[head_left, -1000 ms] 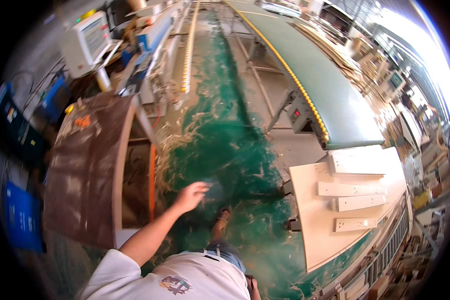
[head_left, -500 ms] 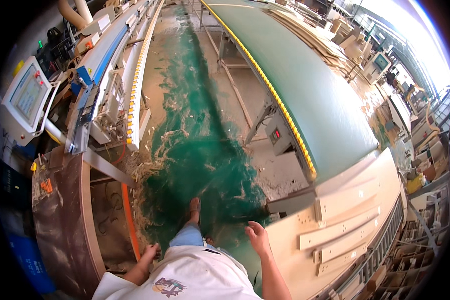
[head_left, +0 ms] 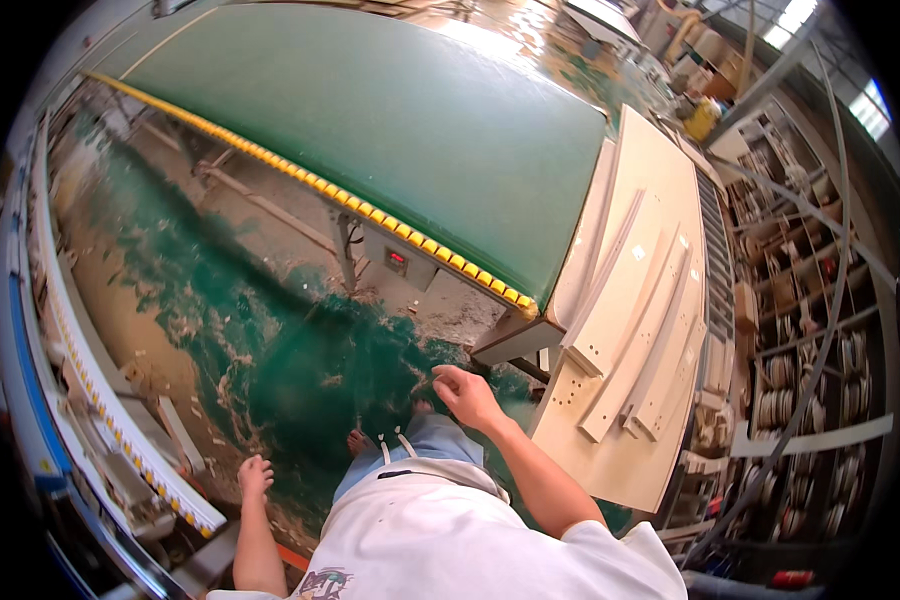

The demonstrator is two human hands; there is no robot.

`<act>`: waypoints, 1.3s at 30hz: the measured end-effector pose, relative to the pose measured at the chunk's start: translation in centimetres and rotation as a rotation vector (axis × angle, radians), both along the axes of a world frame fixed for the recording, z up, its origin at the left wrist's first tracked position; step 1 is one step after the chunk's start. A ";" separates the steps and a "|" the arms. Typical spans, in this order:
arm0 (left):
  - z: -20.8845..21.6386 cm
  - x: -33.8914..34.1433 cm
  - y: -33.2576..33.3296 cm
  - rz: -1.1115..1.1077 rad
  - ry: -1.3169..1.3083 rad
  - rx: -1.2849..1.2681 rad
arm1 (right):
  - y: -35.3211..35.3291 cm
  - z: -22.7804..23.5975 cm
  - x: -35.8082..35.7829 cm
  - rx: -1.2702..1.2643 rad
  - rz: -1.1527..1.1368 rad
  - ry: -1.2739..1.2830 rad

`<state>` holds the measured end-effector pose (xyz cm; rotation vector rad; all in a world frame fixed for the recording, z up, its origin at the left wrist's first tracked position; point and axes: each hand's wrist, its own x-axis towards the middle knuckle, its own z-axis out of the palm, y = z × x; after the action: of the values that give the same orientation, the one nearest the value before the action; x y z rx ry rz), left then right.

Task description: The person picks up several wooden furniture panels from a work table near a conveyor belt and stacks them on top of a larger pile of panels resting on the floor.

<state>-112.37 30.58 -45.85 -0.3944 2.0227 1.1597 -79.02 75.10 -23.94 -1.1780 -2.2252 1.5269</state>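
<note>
My right hand hangs in the air over the green floor with its fingers loosely bent and nothing in it. It is nearest to the front corner of a big green conveyor belt. To its right lies a pale wooden panel, with several long narrow wooden strips resting on top. Lower on the left, my left hand is also raised in the air, half curled and empty. Neither hand touches anything.
Yellow rollers line the belt's near edge, above a grey control box with a red display. A blue and white machine rail runs along the left. Shelves of stacked parts stand at the right. Dust and scraps cover the green floor.
My view has turned to the right, so the belt now stretches across the top and the wooden panel shows more fully. The screen panel at the left is out of view. Both hands stay empty.
</note>
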 end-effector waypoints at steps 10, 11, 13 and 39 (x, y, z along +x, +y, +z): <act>-0.6 -6.2 14.4 0.005 -0.096 0.070 | 18.6 -2.8 -4.8 0.417 -0.427 0.153; -1.1 -5.7 16.0 0.023 -0.154 0.100 | 20.1 -2.9 -6.1 0.506 -0.440 0.165; -0.6 -4.7 19.1 0.032 -0.127 -0.019 | 23.2 -2.8 -8.9 0.653 -0.247 0.123; -2.6 -20.0 42.7 -0.493 0.273 -0.373 | 27.6 -8.5 -23.7 0.956 -0.017 -0.106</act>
<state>-132.33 73.28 -48.43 0.0972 2.3975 0.5547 -102.71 102.72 -32.46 -0.9331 -2.4834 0.2487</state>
